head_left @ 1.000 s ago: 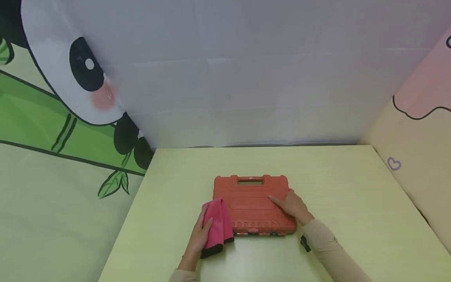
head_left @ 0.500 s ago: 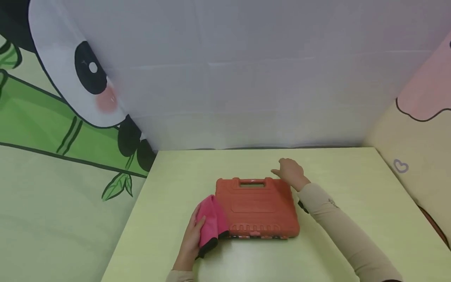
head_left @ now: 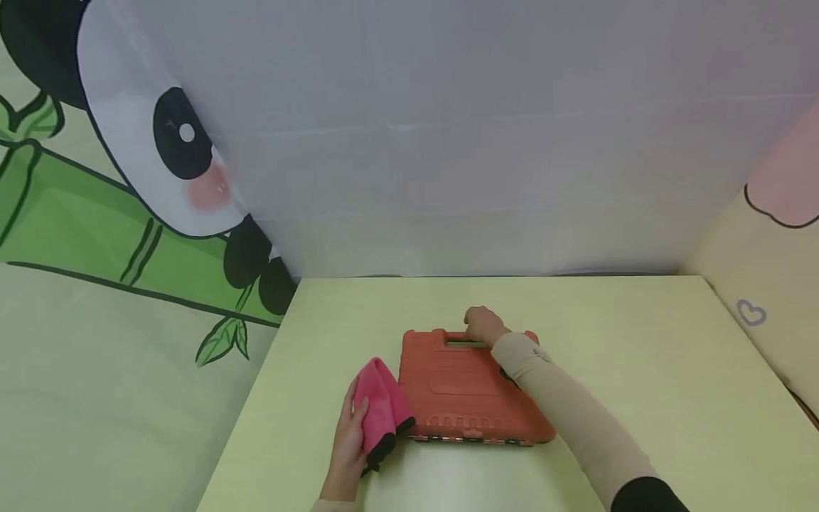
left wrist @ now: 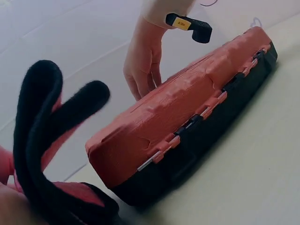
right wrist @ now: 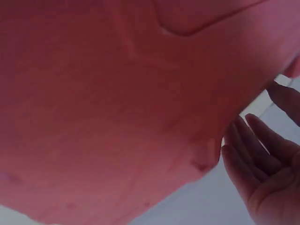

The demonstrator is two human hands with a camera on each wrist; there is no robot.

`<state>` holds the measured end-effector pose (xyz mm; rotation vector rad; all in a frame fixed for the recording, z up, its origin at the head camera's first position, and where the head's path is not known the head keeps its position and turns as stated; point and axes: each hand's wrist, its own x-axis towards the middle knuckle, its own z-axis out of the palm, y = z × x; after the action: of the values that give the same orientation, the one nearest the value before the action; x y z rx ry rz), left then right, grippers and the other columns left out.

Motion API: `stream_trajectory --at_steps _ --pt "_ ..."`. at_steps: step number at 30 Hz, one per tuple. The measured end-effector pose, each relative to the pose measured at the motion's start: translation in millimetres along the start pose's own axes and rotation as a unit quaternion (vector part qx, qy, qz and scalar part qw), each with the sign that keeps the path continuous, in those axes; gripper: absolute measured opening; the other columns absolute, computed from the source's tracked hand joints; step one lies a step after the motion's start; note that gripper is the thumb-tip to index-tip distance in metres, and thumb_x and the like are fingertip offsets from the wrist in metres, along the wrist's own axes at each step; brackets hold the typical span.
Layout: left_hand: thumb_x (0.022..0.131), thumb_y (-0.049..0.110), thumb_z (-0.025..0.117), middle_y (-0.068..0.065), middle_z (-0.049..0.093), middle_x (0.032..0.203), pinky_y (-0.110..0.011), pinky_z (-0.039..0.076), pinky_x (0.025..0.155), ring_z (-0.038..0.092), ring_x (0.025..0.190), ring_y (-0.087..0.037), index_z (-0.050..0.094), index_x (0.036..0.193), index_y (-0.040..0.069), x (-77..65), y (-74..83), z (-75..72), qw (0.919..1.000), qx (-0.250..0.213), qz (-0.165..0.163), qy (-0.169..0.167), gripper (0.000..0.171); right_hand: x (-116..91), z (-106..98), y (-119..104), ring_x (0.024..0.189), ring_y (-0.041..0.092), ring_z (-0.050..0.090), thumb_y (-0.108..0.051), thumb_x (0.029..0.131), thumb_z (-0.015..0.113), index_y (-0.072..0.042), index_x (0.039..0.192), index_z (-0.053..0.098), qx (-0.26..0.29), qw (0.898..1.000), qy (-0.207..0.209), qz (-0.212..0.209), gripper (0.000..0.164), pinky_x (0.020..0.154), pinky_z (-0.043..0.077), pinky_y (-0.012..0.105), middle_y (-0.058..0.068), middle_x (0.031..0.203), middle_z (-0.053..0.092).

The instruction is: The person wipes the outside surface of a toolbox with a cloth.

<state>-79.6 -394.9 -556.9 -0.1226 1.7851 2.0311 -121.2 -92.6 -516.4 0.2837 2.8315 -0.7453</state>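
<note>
A closed hard tool case (head_left: 473, 398), orange-red on top and dark below, lies flat on the table with its handle toward the far side. Its hinged edge (left wrist: 206, 112) fills the middle of the left wrist view. My left hand (head_left: 348, 437) holds a folded pink cloth (head_left: 377, 402) with black trim, overlapping the case's left edge in the head view. At the far edge, my right hand (head_left: 484, 326) is beside the handle (head_left: 456, 337). The right wrist view shows that hand's fingers (right wrist: 248, 159) loosely bent, right at the case's edge.
The pale yellow table (head_left: 640, 370) runs back to a plain greyish wall (head_left: 473, 156). A cartoon panda and bamboo print (head_left: 160, 235) covers the left wall. A small black device (left wrist: 194, 29) sits on the right wrist.
My right hand has left the case's right side, risen past its far right corner, then shifted left to the handle. My left hand still holds the cloth, now slightly lower beside the case.
</note>
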Motion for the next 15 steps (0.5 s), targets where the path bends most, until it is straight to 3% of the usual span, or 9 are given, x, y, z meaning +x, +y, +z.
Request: stream_trajectory --at_steps 3,7,10,12,14,15 --pt "0.097 0.036 0.041 -0.008 0.015 0.151 -0.018 0.041 0.090 0.023 0.134 -0.026 0.017 0.147 0.032 2.3 -1.5 0.2 0.9992 -0.036 0.009 0.012 0.055 7.2 8.8 -1.9 0.063 0.014 0.045 -0.006 0.082 0.063 -0.003 0.082 0.066 -0.026 1.000 -0.009 -0.002 0.005 0.055 0.039 0.026 0.007 0.078 0.064" --pt "0.098 0.037 0.039 0.000 0.021 0.147 -0.013 0.042 0.088 0.029 0.127 -0.013 0.009 0.148 0.031 0.9 2.7 1.3 0.9903 -0.139 0.007 -0.001 0.059 13.1 17.5 2.1 0.059 0.014 0.039 0.000 0.085 0.055 -0.007 0.073 0.060 -0.066 0.997 -0.031 -0.004 0.014 0.052 0.034 0.027 0.004 0.069 0.057" --pt "0.096 0.039 0.042 0.012 0.044 0.132 -0.014 0.042 0.090 0.045 0.115 -0.001 0.013 0.148 0.029 -5.1 7.8 1.2 0.9679 -0.250 -0.013 -0.024 0.060 13.8 20.0 7.6 0.058 0.014 0.037 0.000 0.087 0.052 -0.009 0.069 0.056 -0.092 0.995 -0.035 -0.018 0.020 0.052 0.034 0.027 0.003 0.066 0.053" --pt "0.094 0.042 0.044 0.017 0.056 0.119 -0.017 0.041 0.092 0.053 0.108 0.001 0.030 0.143 0.029 -8.9 10.6 0.3 0.9504 -0.308 -0.023 -0.041 0.052 13.3 15.6 8.1 0.058 0.014 0.037 0.001 0.086 0.053 -0.008 0.067 0.056 -0.101 0.994 -0.040 -0.031 0.022 0.052 0.034 0.028 0.003 0.065 0.052" --pt "0.093 0.046 0.045 0.013 0.063 0.114 -0.020 0.040 0.095 0.056 0.109 -0.002 0.048 0.130 0.027 -10.5 12.2 -2.0 0.9311 -0.358 -0.026 -0.063 0.042 12.5 7.4 7.7 0.058 0.015 0.039 0.000 0.086 0.053 -0.008 0.068 0.056 -0.106 0.992 -0.044 -0.047 0.020 0.053 0.035 0.029 0.004 0.066 0.054" --pt "0.092 0.047 0.046 0.012 0.064 0.113 -0.021 0.040 0.095 0.056 0.109 -0.003 0.052 0.125 0.026 -10.8 12.6 -2.5 0.9291 -0.363 -0.026 -0.068 0.039 12.7 1.8 6.7 0.059 0.015 0.040 -0.001 0.087 0.054 -0.007 0.070 0.057 -0.108 0.992 -0.049 -0.053 0.018 0.054 0.036 0.029 0.005 0.067 0.055"
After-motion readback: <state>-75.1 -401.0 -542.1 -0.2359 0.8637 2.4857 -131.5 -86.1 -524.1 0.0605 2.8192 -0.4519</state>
